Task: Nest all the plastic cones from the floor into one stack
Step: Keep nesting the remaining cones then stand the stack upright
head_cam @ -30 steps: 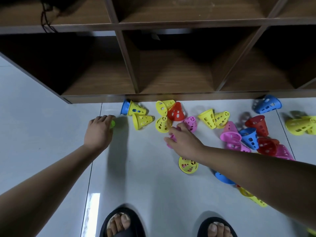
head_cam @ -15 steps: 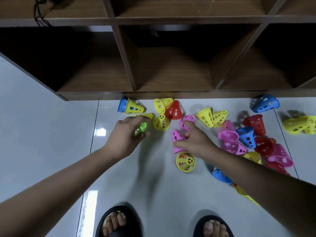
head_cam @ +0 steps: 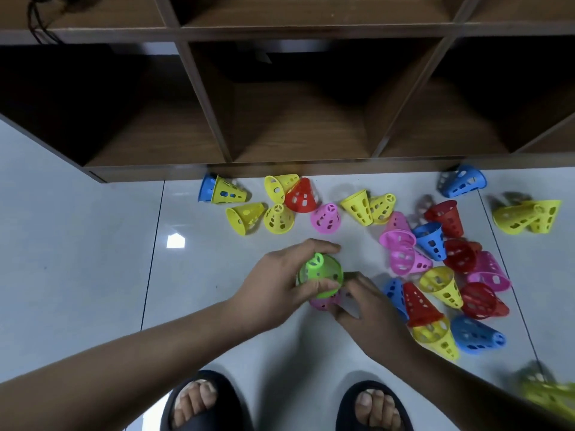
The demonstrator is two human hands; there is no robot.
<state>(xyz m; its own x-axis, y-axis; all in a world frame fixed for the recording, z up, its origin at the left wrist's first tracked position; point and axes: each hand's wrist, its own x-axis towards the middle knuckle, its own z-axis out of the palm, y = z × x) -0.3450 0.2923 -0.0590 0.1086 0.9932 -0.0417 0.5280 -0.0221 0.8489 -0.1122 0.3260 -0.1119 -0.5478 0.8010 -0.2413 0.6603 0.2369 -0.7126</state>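
While left hand [head_cam: 273,287] grips green cone [head_cam: 320,273] over right hand's [head_cam: 367,312] seemingly pinched pink cone [head_cam: 323,303], all other loose cones [head_cam: 435,241] crowd two o'clock.

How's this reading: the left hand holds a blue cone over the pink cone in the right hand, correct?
Not quite. In the head view the left hand holds a green cone, not blue, over the pink cone in the right hand.

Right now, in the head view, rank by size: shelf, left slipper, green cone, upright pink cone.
1. shelf
2. left slipper
3. green cone, though it is nearer the camera, so unsure
4. upright pink cone
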